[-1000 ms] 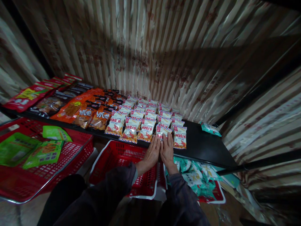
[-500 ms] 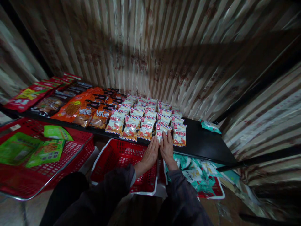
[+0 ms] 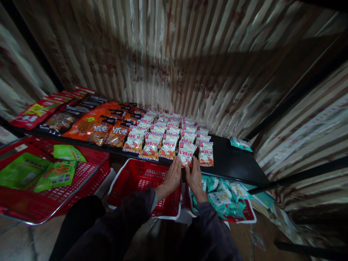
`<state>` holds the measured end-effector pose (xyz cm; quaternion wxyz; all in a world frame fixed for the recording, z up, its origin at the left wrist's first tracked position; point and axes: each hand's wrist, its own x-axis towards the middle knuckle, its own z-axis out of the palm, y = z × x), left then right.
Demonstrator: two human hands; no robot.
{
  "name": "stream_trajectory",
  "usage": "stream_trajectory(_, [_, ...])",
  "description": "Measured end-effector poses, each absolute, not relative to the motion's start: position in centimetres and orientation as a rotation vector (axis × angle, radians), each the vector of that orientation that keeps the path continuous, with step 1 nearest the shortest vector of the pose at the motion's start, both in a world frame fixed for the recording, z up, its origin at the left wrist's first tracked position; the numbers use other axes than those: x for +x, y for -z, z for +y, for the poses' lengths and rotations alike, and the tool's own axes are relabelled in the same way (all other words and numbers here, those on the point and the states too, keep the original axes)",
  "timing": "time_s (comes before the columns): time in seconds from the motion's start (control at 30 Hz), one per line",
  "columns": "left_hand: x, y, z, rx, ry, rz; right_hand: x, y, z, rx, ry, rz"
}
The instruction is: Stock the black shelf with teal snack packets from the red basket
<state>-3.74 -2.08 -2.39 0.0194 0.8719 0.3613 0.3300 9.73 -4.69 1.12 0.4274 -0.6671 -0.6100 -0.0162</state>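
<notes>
Bending a dark-clad leg (image 3: 80, 221) above the floor (image 3: 250, 244), and stretching out both arms in dark sleeves (image 3: 136, 210). Passing with the left arm over a middle red basket (image 3: 141, 175) with a white rim. Seeing green packets (image 3: 58, 176) lying in a left red basket (image 3: 94, 170), and teal packets (image 3: 225, 199) heaping up in a right red basket (image 3: 250, 210).

Reaching to the front of a black shelf (image 3: 236, 163) with the left hand (image 3: 171, 177) and the right hand (image 3: 193, 177), both opening flat, fingers straight and close together. Touching the near end of a white snack packet (image 3: 186, 151) from either side with the fingertips; not being able to tell how firmly. Finding that packet lying face up at the shelf's front edge, among rows of matching white packets (image 3: 152, 143).

Looking left along the shelf, passing orange packets (image 3: 118, 132), then dark packets (image 3: 61, 119), then red packets (image 3: 40, 110) at the end. Looking right, meeting a lone teal packet (image 3: 240, 144), lying well apart from the rows. Facing striped, wrinkled sheeting (image 3: 174, 54) hanging behind the shelf.
</notes>
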Motion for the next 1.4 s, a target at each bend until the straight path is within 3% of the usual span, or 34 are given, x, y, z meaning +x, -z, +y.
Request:
stream_trajectory(0.57, [-4.1,1.3,-2.2,2.672,-1.080,1.034,8.9,0.3,-4.9,-1.521,-0.036,-1.305])
stream_trajectory(0.8, [-2.3,-0.7,0.0,2.626,-1.096,1.041,10.1,-1.7,-1.9,-1.492,0.048,-1.305])
stream_trajectory(1.4, [-2.2,0.5,-0.7,2.720,-1.109,1.124,8.8,-2.4,-1.0,-1.596,0.210,-1.507])
